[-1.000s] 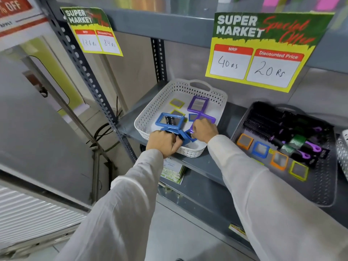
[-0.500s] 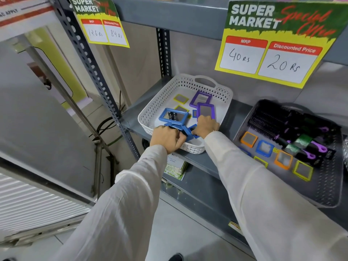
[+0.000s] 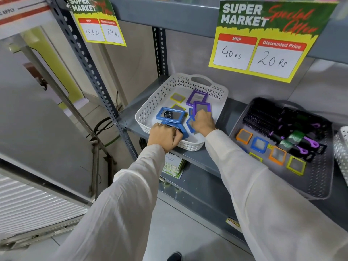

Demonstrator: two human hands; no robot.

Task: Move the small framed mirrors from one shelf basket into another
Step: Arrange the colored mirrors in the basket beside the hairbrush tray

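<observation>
A white perforated basket (image 3: 150, 110) on the grey shelf holds several small framed mirrors: yellow (image 3: 178, 97), purple (image 3: 196, 97) and blue. My left hand (image 3: 164, 136) at the basket's front rim is shut on the base of a blue-framed mirror (image 3: 170, 114) that stands tilted above the others. My right hand (image 3: 202, 122) is inside the basket, holding a purple-framed mirror (image 3: 201, 106) upright by its lower edge. A grey basket (image 3: 318, 185) to the right holds orange (image 3: 244, 136), blue (image 3: 259, 145) and yellow-green (image 3: 295, 165) framed mirrors.
Black hairbrushes with purple handles (image 3: 282, 127) fill the back of the grey basket. Another white basket (image 3: 341, 147) shows at the right edge. Price signs (image 3: 263, 38) hang from the shelf above. A slotted steel upright (image 3: 90, 72) stands left of the white basket.
My right hand has lifted the purple-framed mirror off the pile and moved it back and up. My left hand keeps its hold on the blue mirror. The camera has moved closer.
</observation>
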